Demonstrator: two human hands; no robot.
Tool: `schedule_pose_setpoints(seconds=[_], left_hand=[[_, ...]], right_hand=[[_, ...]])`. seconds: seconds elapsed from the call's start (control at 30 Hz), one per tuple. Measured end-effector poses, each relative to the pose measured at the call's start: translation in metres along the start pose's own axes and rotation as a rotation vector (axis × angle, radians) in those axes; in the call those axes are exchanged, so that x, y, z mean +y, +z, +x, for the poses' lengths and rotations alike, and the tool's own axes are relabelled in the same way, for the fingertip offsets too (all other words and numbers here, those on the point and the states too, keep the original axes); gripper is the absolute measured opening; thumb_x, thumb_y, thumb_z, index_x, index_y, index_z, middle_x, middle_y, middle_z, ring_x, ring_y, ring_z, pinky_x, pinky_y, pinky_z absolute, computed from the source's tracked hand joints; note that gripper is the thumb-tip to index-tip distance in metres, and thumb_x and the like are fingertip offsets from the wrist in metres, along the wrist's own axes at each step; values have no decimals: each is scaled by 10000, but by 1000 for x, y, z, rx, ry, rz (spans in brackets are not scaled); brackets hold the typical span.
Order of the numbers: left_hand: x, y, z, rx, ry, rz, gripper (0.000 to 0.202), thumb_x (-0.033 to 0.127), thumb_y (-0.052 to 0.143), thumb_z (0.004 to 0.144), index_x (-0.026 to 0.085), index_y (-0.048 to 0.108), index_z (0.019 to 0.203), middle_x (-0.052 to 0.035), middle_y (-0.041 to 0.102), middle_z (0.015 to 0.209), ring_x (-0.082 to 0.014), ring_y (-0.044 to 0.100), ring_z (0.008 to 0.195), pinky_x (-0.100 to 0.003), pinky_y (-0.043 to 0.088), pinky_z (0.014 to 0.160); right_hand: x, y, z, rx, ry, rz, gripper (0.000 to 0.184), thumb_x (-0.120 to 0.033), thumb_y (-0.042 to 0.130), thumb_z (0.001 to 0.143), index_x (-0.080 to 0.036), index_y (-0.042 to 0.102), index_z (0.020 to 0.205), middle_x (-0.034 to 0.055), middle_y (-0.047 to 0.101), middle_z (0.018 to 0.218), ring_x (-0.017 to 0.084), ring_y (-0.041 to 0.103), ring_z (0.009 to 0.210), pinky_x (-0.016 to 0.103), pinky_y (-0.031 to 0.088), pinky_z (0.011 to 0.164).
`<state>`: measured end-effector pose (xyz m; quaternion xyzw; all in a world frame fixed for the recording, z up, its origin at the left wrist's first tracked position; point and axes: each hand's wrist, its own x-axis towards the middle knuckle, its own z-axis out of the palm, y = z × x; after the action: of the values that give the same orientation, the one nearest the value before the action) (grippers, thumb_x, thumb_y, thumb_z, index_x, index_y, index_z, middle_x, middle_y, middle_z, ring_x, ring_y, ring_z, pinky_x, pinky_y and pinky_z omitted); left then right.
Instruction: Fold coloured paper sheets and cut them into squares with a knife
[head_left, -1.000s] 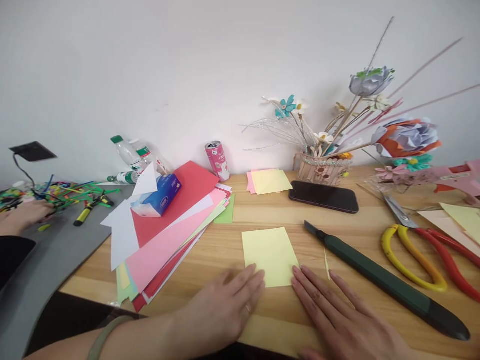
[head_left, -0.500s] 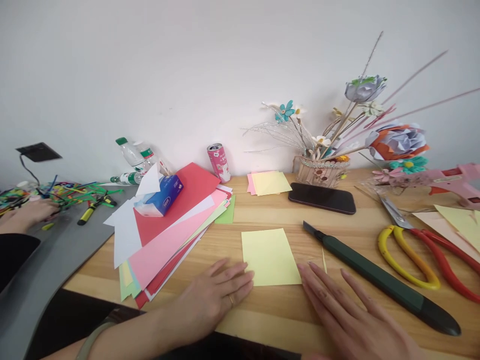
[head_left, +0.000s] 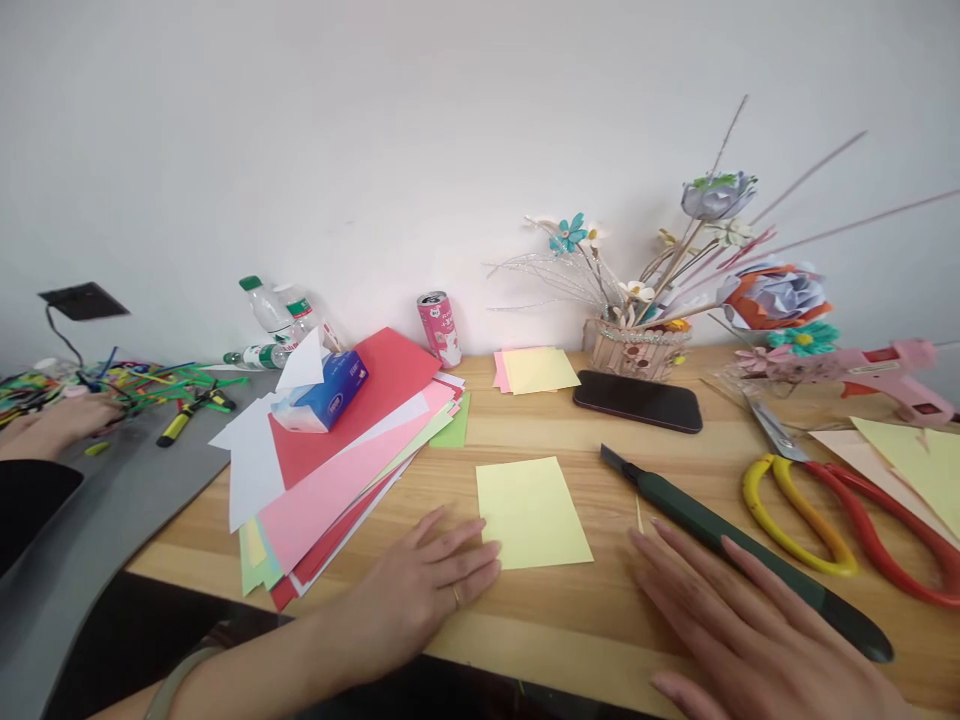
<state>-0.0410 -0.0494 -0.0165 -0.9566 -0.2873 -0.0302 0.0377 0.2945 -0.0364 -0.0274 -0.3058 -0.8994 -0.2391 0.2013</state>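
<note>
One pale yellow, rectangular paper sheet (head_left: 532, 510) is lying flat near the front edge of the light wooden desk (head_left: 525, 425), its long axis apparently running back from that edge, far end slanting left. The left hand (head_left: 431, 585) is resting, fingers slightly spread, fingertips meeting the sheet's left side; the right hand (head_left: 731, 625) is lying spread by the front edge, apart from the sheet. Bare wood is stretching behind and right of it. One dark green craft knife (head_left: 694, 512) and one pair of yellow-and-red-handled scissors (head_left: 786, 443) are lying rightward.
</note>
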Motion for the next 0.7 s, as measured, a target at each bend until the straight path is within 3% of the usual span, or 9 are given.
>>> schedule_pose_setpoints(seconds=[0.13, 0.23, 0.33, 0.4, 0.47, 0.6, 0.7], left_hand=[[17, -4, 16, 31, -103, -35, 417, 98, 410, 896, 178, 412, 1305, -108, 544, 1231, -272, 429, 1189, -521, 303, 1009], [27, -13, 34, -8, -222, -154, 513, 121, 473, 869, 196, 336, 1358, -144, 544, 1142, -241, 531, 1022, -417, 474, 849], [14, -24, 45, 8, -213, -324, 659, 238, 592, 834, 140, 264, 1397, -177, 471, 1254, -254, 454, 1149, -389, 460, 907], [-6, -28, 45, -4, -131, -386, 606, 282, 656, 792, 204, 398, 1335, -118, 449, 1327, -263, 333, 1275, -421, 362, 1018], [-25, -28, 42, -37, -79, -417, 463, 240, 649, 800, 227, 514, 1242, -75, 462, 1339, -239, 322, 1298, -406, 327, 1047], [-39, -19, 43, 29, -79, -345, 305, 257, 595, 847, 233, 590, 1151, -62, 544, 1231, -175, 490, 1141, -317, 416, 959], [-29, -9, 51, 155, -56, -124, 194, 302, 556, 873, 187, 649, 999, -51, 642, 922, -162, 584, 867, -295, 491, 781]], right_hand=[[21, 9, -21, 4, 163, -104, 590, -385, 339, 885, -118, 270, 1407, 142, 384, 1403, 300, 385, 1248, 470, 333, 986], [24, 20, -24, -36, 264, -127, 648, -423, 287, 898, -33, 211, 1410, 234, 430, 1339, 368, 418, 1205, 521, 423, 887], [23, 23, -21, -67, 225, -64, 575, -290, 266, 916, -18, 174, 1415, 239, 498, 1264, 347, 468, 1162, 497, 465, 861], [22, 22, -20, -47, 184, -44, 568, -162, 283, 894, -33, 136, 1426, 224, 539, 1211, 324, 510, 1119, 462, 492, 836], [21, 19, -18, -7, 155, -60, 615, -78, 293, 859, -46, 84, 1436, 218, 577, 1141, 319, 554, 1057, 445, 514, 792], [18, 15, -16, 26, 160, -87, 604, -103, 256, 869, -50, 59, 1438, 241, 563, 1132, 349, 574, 1010, 490, 506, 763], [14, 12, -14, -68, 343, 8, 557, -292, 293, 912, -55, 196, 1407, 220, 517, 1204, 315, 591, 990, 420, 518, 760]])
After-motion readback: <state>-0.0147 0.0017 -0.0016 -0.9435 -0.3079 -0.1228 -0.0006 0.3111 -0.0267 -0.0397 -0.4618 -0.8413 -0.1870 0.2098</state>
